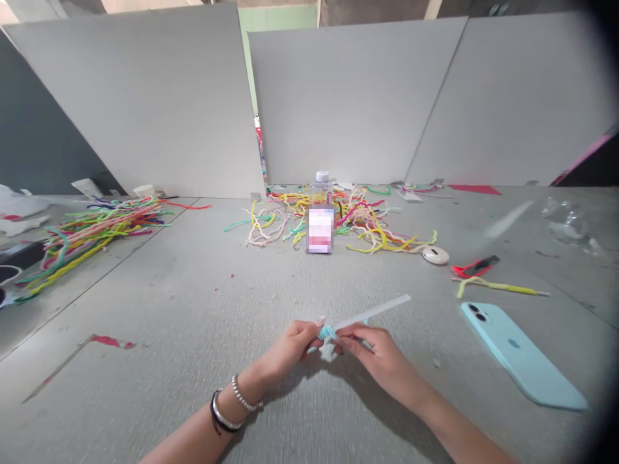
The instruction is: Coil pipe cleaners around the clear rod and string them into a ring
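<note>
Light-blue yarn [327, 332] sits wound in a small bunch between your fingertips in the head view, low and near the middle, just above the gray tabletop [193, 322]. Your left hand [298, 339] has its thumb and fingers closed on the left side of the bunch. Your right hand [370, 345] pinches its right side, fingers closed there too. A pale flat strip [380, 311] slants up and to the right from your right fingertips, and a whitish tuft [327, 352] hangs just below the yarn; it is small and partly hidden, so it may be more yarn, but you can't be sure from here.

Beyond your hands, a loose heap of colored strands [382, 235] spreads around a clear bottle [322, 185] with a white cap. A blurred upright screen [320, 230] stands in front of that bottle. Another multicolored bundle [101, 235] lies far to your left. To your right you have a round pale case [435, 255], a red-and-black tool [476, 266], a yellow strand [507, 287] and, nearest you, a light-blue phone [525, 357] lying camera side up. Gray panels [348, 103] stand along the back.
</note>
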Action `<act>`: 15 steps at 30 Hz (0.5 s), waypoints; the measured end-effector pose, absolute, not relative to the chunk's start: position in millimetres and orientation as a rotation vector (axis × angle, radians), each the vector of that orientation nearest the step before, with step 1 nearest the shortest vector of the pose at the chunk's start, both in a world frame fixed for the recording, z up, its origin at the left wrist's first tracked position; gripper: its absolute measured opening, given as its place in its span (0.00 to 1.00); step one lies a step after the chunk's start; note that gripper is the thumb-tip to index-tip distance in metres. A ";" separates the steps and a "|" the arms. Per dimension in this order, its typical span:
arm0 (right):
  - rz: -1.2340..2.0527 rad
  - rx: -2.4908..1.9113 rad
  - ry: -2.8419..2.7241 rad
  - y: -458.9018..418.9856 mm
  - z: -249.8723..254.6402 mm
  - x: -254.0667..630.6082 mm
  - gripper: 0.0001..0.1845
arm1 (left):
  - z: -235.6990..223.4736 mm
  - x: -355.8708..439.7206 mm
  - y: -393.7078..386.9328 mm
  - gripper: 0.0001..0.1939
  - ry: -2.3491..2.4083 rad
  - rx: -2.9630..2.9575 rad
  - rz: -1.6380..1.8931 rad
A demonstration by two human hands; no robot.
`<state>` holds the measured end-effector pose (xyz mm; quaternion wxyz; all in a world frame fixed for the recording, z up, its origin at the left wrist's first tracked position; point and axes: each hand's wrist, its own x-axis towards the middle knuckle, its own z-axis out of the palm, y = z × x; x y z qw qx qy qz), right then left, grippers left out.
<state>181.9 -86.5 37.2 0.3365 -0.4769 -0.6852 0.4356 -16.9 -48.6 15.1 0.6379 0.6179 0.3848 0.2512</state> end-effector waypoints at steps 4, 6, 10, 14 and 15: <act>1.445 -1.272 -1.772 -83.9 39.0 190.0 0.14 | 28.4 -23.4 -52.9 0.30 0.797 1.557 0.356; 1.533 -1.268 -1.808 -83.7 38.1 191.5 0.10 | 33.8 -25.4 -57.5 0.28 0.740 1.645 0.242; 1.524 -1.330 -1.903 -83.2 36.2 189.9 0.06 | 39.0 -25.2 -65.9 0.27 0.725 1.821 0.153; 1.375 -1.507 -1.929 -81.6 37.1 191.3 0.02 | 38.4 -22.3 -67.8 0.25 0.828 2.064 0.172; 1.343 -1.545 -1.920 -81.3 37.9 192.7 0.01 | 37.4 -21.6 -67.6 0.24 0.865 2.142 0.175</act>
